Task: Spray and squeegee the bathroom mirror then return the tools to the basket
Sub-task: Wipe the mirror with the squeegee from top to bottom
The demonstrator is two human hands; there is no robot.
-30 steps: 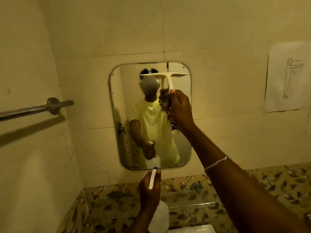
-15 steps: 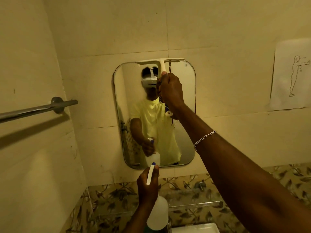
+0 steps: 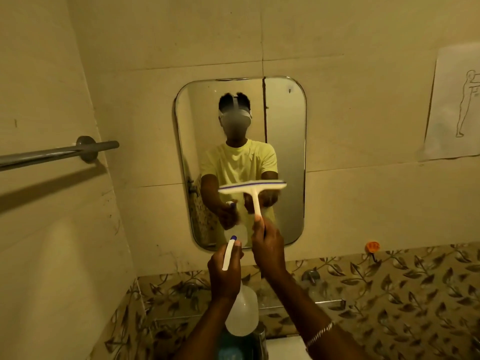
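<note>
A rounded rectangular mirror hangs on the pale tiled wall ahead. My right hand grips the handle of a white squeegee with a blue-edged blade; the blade is level, in front of the mirror's lower half, and I cannot tell whether it touches the glass. Just left of it and lower, my left hand holds the neck of a clear spray bottle with a white trigger, nozzle toward the mirror. No basket is in view.
A chrome towel bar juts from the left wall. A paper sheet with a figure drawing is taped at the right. Below the mirror run leaf-patterned tiles, a glass shelf, an orange hook and a white basin edge.
My right hand has pulled the squeegee down from the mirror's top edge to its lower half. The left hand with the bottle has stayed roughly in place.
</note>
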